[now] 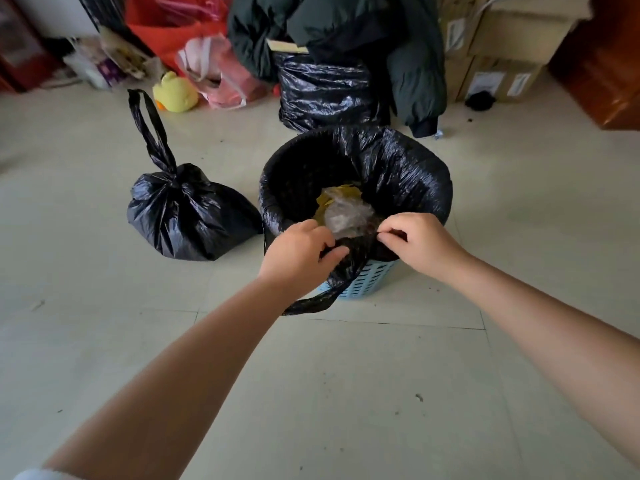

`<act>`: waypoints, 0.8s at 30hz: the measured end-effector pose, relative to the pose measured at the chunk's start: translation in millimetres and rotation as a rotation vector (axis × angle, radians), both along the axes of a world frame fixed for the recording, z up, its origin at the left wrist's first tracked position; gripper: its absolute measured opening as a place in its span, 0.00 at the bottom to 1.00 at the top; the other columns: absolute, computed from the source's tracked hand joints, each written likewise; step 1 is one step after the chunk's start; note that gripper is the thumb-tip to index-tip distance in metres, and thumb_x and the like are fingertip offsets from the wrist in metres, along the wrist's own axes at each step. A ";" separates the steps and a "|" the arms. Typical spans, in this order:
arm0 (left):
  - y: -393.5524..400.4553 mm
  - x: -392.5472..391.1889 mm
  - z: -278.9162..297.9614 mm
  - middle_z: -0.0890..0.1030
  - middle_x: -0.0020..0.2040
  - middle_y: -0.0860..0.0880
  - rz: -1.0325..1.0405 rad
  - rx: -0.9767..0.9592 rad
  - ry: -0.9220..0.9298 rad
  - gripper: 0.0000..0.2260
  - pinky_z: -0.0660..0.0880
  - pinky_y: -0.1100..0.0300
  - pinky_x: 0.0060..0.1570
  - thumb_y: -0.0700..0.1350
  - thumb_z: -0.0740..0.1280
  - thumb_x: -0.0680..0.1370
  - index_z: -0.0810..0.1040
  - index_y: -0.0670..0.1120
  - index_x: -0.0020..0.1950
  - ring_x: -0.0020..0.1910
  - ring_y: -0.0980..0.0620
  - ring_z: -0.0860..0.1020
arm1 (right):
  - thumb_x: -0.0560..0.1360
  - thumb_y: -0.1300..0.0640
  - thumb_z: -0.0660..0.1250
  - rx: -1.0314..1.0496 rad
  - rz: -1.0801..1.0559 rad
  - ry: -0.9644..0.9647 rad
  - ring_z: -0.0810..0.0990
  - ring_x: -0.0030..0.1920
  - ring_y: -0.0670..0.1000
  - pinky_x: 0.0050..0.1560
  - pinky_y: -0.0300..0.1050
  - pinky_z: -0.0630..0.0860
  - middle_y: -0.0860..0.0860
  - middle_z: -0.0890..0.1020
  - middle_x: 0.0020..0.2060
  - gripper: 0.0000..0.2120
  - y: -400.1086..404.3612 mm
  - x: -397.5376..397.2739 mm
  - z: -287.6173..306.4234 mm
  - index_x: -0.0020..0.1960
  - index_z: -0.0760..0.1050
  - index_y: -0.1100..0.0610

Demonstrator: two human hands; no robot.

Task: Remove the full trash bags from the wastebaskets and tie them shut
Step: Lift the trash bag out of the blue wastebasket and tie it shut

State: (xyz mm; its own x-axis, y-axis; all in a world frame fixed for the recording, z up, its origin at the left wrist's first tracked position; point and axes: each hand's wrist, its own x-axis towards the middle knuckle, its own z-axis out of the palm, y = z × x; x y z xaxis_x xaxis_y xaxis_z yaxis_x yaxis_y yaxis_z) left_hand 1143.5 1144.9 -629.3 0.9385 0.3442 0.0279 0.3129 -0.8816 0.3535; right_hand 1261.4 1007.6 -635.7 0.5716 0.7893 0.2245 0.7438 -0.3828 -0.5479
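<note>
A light blue slotted wastebasket (372, 277) stands on the floor, lined with a black trash bag (405, 168) folded over its rim. Yellow and clear plastic rubbish (343, 209) lies inside. My left hand (298, 249) grips the bag's edge at the near rim, where a bag handle loop (311, 303) hangs down. My right hand (417, 242) pinches the same near edge a little to the right. A tied black trash bag (187, 213) sits on the floor to the left, its handles standing up.
Behind the basket stands another black-bagged bin (325, 91) under a dark jacket (363, 32). A yellow duck toy (175, 91), pink and red bags (221, 74) and cardboard boxes (498, 46) line the back. A wooden cabinet (602, 64) is at right. Pale tiled floor surrounds me.
</note>
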 end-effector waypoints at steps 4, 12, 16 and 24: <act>-6.4 -4.5 -5.5 0.72 0.60 0.49 -0.062 0.243 0.115 0.26 0.67 0.58 0.60 0.61 0.62 0.74 0.72 0.46 0.65 0.62 0.49 0.68 | 0.75 0.64 0.63 -0.080 -0.066 0.135 0.73 0.42 0.48 0.36 0.21 0.64 0.56 0.81 0.42 0.09 5.0 8.1 10.0 0.47 0.80 0.67; 19.3 -5.2 4.2 0.76 0.60 0.47 -0.244 0.149 0.147 0.16 0.70 0.53 0.59 0.50 0.65 0.77 0.79 0.44 0.60 0.60 0.47 0.70 | 0.74 0.64 0.65 -0.166 -0.136 0.372 0.69 0.32 0.40 0.29 0.21 0.66 0.43 0.72 0.30 0.07 12.1 3.5 15.9 0.46 0.80 0.67; 32.9 2.5 12.6 0.78 0.48 0.46 -0.219 -0.008 0.158 0.11 0.72 0.57 0.55 0.45 0.64 0.77 0.82 0.40 0.51 0.47 0.52 0.72 | 0.74 0.63 0.66 -0.192 -0.190 0.475 0.72 0.39 0.46 0.34 0.31 0.66 0.48 0.75 0.34 0.08 18.5 2.4 16.0 0.48 0.80 0.66; 33.8 29.6 14.0 0.73 0.35 0.46 0.197 -0.206 0.030 0.10 0.65 0.60 0.37 0.41 0.58 0.79 0.78 0.41 0.45 0.42 0.48 0.70 | 0.69 0.47 0.70 -0.491 0.006 0.202 0.74 0.39 0.49 0.41 0.43 0.68 0.50 0.76 0.35 0.17 3.5 5.0 27.1 0.46 0.79 0.62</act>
State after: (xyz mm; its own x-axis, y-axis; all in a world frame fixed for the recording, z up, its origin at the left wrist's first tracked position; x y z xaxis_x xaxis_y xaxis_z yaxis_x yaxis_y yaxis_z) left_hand 1173.1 1178.7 -615.4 0.8525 0.5152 -0.0885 0.4838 -0.7135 0.5067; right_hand 1266.5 1011.2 -608.5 0.5602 0.7772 -0.2867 0.6448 -0.6263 -0.4380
